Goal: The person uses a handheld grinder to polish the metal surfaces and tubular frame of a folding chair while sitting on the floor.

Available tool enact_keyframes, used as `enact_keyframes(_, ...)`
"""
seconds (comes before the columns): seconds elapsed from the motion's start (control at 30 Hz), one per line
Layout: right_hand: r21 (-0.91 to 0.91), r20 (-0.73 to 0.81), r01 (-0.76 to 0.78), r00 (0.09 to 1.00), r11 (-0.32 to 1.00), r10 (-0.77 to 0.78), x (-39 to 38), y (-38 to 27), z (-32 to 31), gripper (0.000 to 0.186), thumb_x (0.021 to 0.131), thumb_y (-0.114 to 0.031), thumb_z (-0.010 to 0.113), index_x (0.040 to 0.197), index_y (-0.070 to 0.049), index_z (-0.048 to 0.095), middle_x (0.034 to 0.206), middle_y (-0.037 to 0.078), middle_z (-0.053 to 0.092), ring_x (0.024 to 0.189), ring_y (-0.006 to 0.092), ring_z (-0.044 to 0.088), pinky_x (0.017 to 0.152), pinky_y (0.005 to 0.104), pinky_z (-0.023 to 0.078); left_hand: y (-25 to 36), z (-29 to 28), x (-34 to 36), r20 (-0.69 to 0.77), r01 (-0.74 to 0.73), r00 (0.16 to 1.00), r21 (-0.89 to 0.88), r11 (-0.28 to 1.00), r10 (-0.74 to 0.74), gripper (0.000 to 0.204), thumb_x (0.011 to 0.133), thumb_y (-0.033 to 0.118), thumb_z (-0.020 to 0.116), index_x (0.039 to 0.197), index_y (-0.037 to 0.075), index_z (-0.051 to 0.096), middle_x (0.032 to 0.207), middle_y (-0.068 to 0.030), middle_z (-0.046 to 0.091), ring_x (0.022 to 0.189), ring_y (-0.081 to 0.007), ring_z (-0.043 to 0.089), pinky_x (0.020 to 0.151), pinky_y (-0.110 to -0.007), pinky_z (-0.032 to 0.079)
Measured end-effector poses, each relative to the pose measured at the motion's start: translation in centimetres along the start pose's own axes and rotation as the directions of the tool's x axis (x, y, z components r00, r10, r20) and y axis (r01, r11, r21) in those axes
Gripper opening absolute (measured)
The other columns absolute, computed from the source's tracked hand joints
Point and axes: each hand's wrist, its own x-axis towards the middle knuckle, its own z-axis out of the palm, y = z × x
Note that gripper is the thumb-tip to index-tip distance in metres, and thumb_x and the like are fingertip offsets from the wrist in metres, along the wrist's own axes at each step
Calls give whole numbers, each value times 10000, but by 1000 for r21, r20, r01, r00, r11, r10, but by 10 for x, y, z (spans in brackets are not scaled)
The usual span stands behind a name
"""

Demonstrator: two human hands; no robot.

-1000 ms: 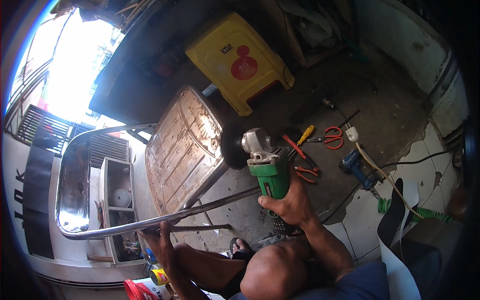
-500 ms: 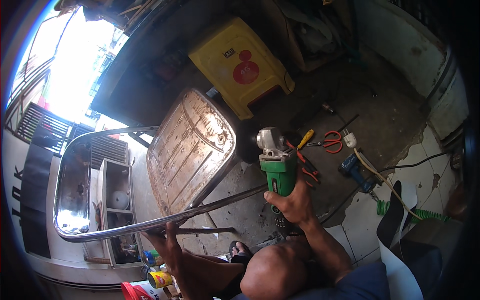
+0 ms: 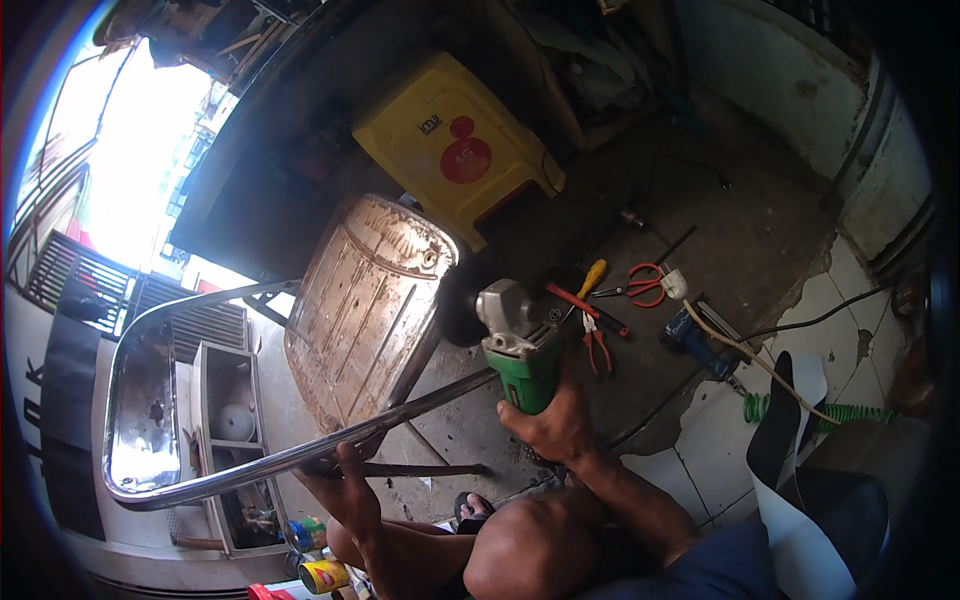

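Note:
My right hand (image 3: 553, 422) is wrapped round the body of a green angle grinder (image 3: 526, 376) with a silver head. Its dark round disc (image 3: 459, 304) is at the right edge of a rusty, ribbed metal chair seat (image 3: 365, 300); whether the two touch I cannot tell. The seat tilts within a bent chrome chair frame (image 3: 235, 465). Beneath the near tube, my left hand (image 3: 347, 492) grips the frame, thumb up against the metal and the other fingers mostly hidden.
Pliers (image 3: 597, 345), red-handled scissors (image 3: 645, 287) and a yellow-handled screwdriver (image 3: 594, 275) lie on the floor at right. Beyond are a blue air tool (image 3: 697, 340), a green coiled hose (image 3: 850, 412) and a white plug (image 3: 675, 284). A yellow plastic stool (image 3: 450, 130) stands behind.
The grinder in my right hand has moved left and slightly down, its disc staying by the seat's edge. My left hand keeps its hold on the frame. The whole view has shifted a little.

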Motion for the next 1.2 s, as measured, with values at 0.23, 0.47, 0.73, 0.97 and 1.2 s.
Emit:
enact_keyframes(0.23, -156, 197, -35, 978, 987, 66, -4, 3, 12, 796, 780, -243, 807, 1428, -18, 403, 1152, 263, 665, 1082, 405, 693, 931, 466, 546, 11, 16, 5, 42, 18, 999, -87, 996, -15, 805, 987, 234, 718, 1539, -78, 222, 1319, -205, 535, 1156, -235, 572, 990, -324, 496)
enact_keyframes(0.47, -86, 38, 95, 995, 992, -93, 16, 3, 11, 718, 780, -225, 776, 1376, -24, 430, 1096, 277, 669, 1017, 475, 678, 855, 500, 557, 25, 20, 3, 14, -39, 999, -73, 997, 40, 479, 995, 212, 703, 1289, -6, 394, 1065, -100, 559, 985, -177, 581, 912, -312, 496)
enact_keyframes(0.73, -187, 67, 38, 997, 982, -26, -2, 28, 14, 774, 759, -226, 803, 1377, 29, 414, 1156, 233, 631, 1033, 375, 667, 915, 446, 532, 12, 16, 17, 7, -84, 996, -37, 996, 84, 560, 993, 234, 708, 1350, -29, 366, 1081, -119, 553, 987, -192, 580, 899, -313, 505)
enact_keyframes(0.97, -143, -76, 129, 987, 981, -141, 33, 22, 22, 689, 763, -208, 800, 1323, 17, 466, 1068, 232, 667, 933, 432, 701, 833, 460, 570, 7, 7, 37, 64, -36, 997, -8, 999, 36, 458, 987, 234, 714, 1235, -11, 418, 1031, -99, 560, 940, -165, 583, 842, -310, 512)
enact_keyframes(1.2, -281, 63, 447, 892, 849, -448, 26, 45, 36, 749, 757, -177, 805, 1390, 8, 451, 1053, 266, 671, 916, 446, 708, 771, 478, 591, 0, -1, 36, 50, -17, 999, -25, 1000, 18, 459, 978, 225, 726, 1239, -4, 427, 1033, -92, 553, 951, -160, 579, 853, -303, 501)
